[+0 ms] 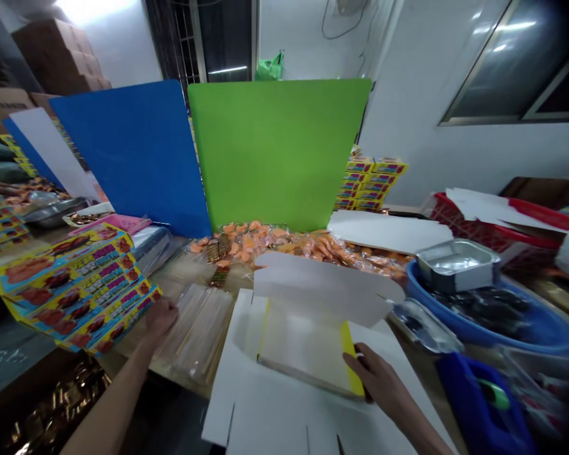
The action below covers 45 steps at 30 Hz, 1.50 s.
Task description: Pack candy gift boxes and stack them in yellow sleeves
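Note:
My right hand (377, 378) grips the right edge of a shallow box (303, 344) with a pale top and yellow side strips, thumb on top. The box lies on white cardboard (275, 411), whose raised flap (322, 281) stands behind it. At the left, my left hand (162, 321) is at the near right end of a stack of printed yellow and blue boxes (85, 278). Its fingers look curled and slightly blurred; what they hold, if anything, is hidden. Clear plastic sleeves (196, 332) lie just right of that hand.
Orange wrapped packets (270, 240) lie behind the cardboard, before green (275, 151) and blue (137, 158) upright boards. To the right are a blue basin (540, 322) with a metal tin (458, 262), a red basket (497, 227) and a blue tape dispenser (483, 404).

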Each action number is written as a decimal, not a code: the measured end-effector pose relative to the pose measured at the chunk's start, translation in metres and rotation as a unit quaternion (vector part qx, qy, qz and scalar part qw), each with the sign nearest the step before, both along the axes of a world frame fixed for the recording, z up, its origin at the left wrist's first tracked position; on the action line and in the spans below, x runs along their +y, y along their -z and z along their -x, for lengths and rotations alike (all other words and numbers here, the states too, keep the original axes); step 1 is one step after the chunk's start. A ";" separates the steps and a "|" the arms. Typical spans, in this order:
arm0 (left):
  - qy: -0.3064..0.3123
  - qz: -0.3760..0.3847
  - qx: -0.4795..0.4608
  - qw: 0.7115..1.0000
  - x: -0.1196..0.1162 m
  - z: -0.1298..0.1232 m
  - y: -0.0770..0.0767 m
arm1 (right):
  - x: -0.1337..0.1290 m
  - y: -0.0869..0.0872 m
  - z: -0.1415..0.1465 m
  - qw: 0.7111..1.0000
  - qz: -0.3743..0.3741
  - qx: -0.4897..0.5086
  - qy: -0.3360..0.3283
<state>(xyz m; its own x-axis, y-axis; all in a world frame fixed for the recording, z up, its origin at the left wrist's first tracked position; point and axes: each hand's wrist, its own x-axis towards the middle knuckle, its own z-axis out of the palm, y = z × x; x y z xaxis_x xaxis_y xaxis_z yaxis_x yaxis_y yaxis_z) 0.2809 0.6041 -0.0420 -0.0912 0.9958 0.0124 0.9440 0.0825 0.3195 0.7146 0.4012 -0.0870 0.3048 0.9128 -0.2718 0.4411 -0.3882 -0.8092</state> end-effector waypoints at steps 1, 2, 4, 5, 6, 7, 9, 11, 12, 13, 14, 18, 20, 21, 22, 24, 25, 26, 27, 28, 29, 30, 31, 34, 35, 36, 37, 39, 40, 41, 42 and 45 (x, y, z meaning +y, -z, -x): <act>-0.003 0.003 0.007 1.000 0.002 0.004 0.002 | -0.001 0.000 0.001 1.000 0.000 0.010 0.004; -0.007 0.003 0.008 1.000 0.005 0.006 0.004 | -0.002 -0.001 0.002 1.000 -0.002 0.017 0.008; -0.014 -0.009 0.004 1.000 0.009 0.006 0.004 | -0.003 -0.003 0.003 1.000 -0.011 0.021 0.014; -0.018 -0.019 -0.001 1.000 0.011 0.006 0.002 | -0.003 -0.005 0.003 1.000 -0.016 0.016 0.016; -0.022 -0.031 -0.009 0.999 0.013 0.005 -0.002 | -0.003 -0.006 0.002 1.000 -0.020 0.009 0.013; -0.026 -0.044 -0.021 0.998 0.014 0.005 -0.006 | -0.004 -0.006 0.002 1.000 -0.020 -0.004 0.007; -0.030 -0.073 -0.055 0.995 0.013 0.006 -0.019 | -0.005 -0.008 0.001 0.997 -0.033 -0.065 0.002; -0.028 -0.097 -0.106 0.989 0.009 0.006 -0.034 | -0.007 -0.012 0.003 0.982 -0.079 -0.165 0.038; -0.023 -0.104 -0.138 0.985 0.004 0.005 -0.042 | -0.008 -0.015 0.006 0.968 -0.118 -0.213 0.067; -0.016 -0.108 -0.174 0.979 -0.001 0.001 -0.049 | -0.009 -0.019 0.010 0.951 -0.161 -0.247 0.096; -0.004 -0.107 -0.213 0.971 -0.008 -0.004 -0.056 | -0.009 -0.025 0.017 0.938 -0.201 -0.257 0.115; 0.053 -0.078 -0.368 0.925 -0.052 -0.054 -0.067 | -0.001 -0.059 0.064 0.966 -0.243 -0.074 0.047; 0.071 -0.060 -0.473 0.876 -0.081 -0.091 -0.061 | 0.010 -0.073 0.091 0.978 -0.190 0.068 -0.046; 0.077 -0.052 -0.523 0.848 -0.096 -0.110 -0.057 | 0.017 -0.078 0.103 0.974 -0.161 0.133 -0.083; 0.085 -0.048 -0.554 0.827 -0.110 -0.127 -0.052 | 0.023 -0.082 0.112 0.965 -0.148 0.184 -0.113; 0.106 -0.041 -0.568 0.815 -0.133 -0.157 -0.042 | 0.032 -0.086 0.122 0.949 -0.152 0.239 -0.138; 0.119 -0.042 -0.561 0.818 -0.141 -0.167 -0.038 | 0.035 -0.086 0.122 0.947 -0.167 0.238 -0.140; 0.131 -0.043 -0.550 0.824 -0.146 -0.174 -0.034 | 0.038 -0.087 0.118 0.949 -0.186 0.217 -0.137; 0.143 -0.049 -0.534 0.832 -0.149 -0.179 -0.031 | 0.040 -0.087 0.112 0.953 -0.207 0.177 -0.131; 0.153 -0.062 -0.510 0.844 -0.150 -0.181 -0.027 | 0.041 -0.086 0.103 0.959 -0.227 0.118 -0.123; 0.164 -0.085 -0.476 0.860 -0.149 -0.181 -0.024 | 0.044 -0.086 0.093 0.962 -0.243 0.048 -0.116; 0.181 -0.115 -0.431 0.877 -0.148 -0.181 -0.020 | 0.046 -0.085 0.084 0.962 -0.250 -0.028 -0.111; 0.207 -0.148 -0.377 0.891 -0.146 -0.180 -0.017 | 0.049 -0.083 0.074 0.958 -0.242 -0.104 -0.116; 0.353 -0.193 -0.192 0.895 -0.141 -0.184 -0.006 | 0.057 -0.073 0.056 0.936 -0.145 -0.264 -0.181; 0.409 -0.175 -0.132 0.886 -0.139 -0.189 -0.003 | 0.059 -0.069 0.053 0.930 -0.111 -0.288 -0.201; 0.457 -0.144 -0.074 0.875 -0.137 -0.195 -0.001 | 0.060 -0.065 0.052 0.926 -0.088 -0.301 -0.212; 0.494 -0.106 -0.020 0.863 -0.135 -0.202 0.000 | 0.060 -0.062 0.051 0.925 -0.077 -0.306 -0.214; 0.530 -0.031 0.067 0.845 -0.132 -0.217 0.000 | 0.057 -0.058 0.050 0.924 -0.077 -0.311 -0.206; 0.533 -0.006 0.097 0.841 -0.130 -0.223 0.000 | 0.053 -0.057 0.047 0.926 -0.085 -0.312 -0.197; 0.531 0.008 0.117 0.839 -0.128 -0.228 0.000 | 0.048 -0.058 0.041 0.930 -0.098 -0.305 -0.183; 0.526 0.012 0.127 0.841 -0.126 -0.231 0.000 | 0.042 -0.058 0.032 0.935 -0.114 -0.295 -0.158; 0.499 -0.007 0.114 0.859 -0.119 -0.234 0.004 | 0.023 -0.059 -0.013 0.948 -0.142 -0.284 -0.024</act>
<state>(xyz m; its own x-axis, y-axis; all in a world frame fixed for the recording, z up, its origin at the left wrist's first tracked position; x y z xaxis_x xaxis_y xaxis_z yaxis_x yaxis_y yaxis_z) 0.5147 0.4855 -0.0457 0.8143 0.5761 -0.0702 0.5803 -0.8069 0.1102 0.7271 0.4242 -0.0285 0.2855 0.9409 0.1820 0.8482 -0.1597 -0.5050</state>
